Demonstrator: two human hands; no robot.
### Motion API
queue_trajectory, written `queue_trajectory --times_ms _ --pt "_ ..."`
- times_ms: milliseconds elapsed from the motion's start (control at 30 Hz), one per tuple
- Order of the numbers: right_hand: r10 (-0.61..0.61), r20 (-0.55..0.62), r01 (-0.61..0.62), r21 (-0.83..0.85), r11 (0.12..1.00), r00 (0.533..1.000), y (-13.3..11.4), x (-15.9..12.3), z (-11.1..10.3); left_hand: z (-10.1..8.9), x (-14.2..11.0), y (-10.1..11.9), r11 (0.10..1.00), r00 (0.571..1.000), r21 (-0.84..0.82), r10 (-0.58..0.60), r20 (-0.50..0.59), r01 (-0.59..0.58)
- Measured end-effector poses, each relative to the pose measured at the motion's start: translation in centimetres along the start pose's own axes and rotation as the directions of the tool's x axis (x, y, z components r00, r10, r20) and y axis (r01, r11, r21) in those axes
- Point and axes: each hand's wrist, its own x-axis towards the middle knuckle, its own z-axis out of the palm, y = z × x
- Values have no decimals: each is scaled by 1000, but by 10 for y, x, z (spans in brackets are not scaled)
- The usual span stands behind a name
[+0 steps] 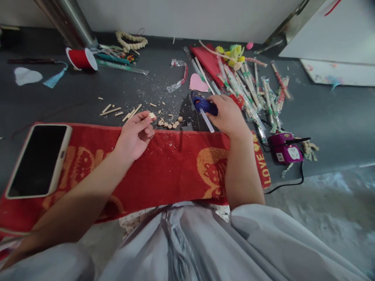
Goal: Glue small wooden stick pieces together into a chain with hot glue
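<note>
Between the thumb and fingertips of my left hand (137, 132) is a small pale wooden piece (151, 115), held above the towel's far edge. My right hand (227, 115) is closed around a blue hot glue gun (202, 104), with a whitish glue stick (207, 121) poking out of its back end. The gun's nozzle is hard to make out against the dark table. Small wooden pieces in a curved row (170, 124) lie between my hands. Cut wooden sticks (131, 113) are scattered just beyond my left hand.
A red towel (175, 168) covers the near edge, with a phone (38, 160) lying on its left. Several wrapped chopsticks (246, 89) are piled at the right, near a purple power block (285, 148) with a black cable. A red ribbon spool (81, 59) stands at back left.
</note>
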Motion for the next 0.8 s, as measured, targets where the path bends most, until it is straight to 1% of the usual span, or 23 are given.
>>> queue_trajectory --times_ms 100,233,333,400,500,567,600,667,733,800 --pt "23 28 -21 -68 997 999 9 -3 -1 0 0 0 1000 1000 -4 -6 -4 6" --pt "22 64 -18 -50 999 998 16 -7 -3 0 0 0 1000 1000 -22 -2 3 2" --pt "20 92 -16 -41 999 996 16 -9 -5 -2 1 -1 1000 1000 -15 0 6 0" --pt "17 70 -15 -30 999 997 12 -9 -7 -2 1 -1 1000 1000 -13 4 3 -4" --pt "17 9 -17 11 1000 1000 -5 -7 -9 -3 2 -1 1000 1000 -17 12 4 -12" --pt "9 11 -9 31 999 1000 -22 -4 -7 -2 1 -1 1000 1000 -21 11 2 -11" --pt "-9 38 9 24 1000 999 -32 -2 -5 -2 1 0 1000 1000 -23 11 -1 -11" --pt "-89 114 92 -21 995 989 -50 3 2 -2 0 0 1000 1000 -27 9 -3 -9" --pt "-179 185 193 -60 979 966 -65 8 9 -2 0 0 999 1000 -32 10 3 -10" --pt "-227 222 253 -96 963 948 -77 13 17 -3 0 0 999 1000 -35 13 14 -12"
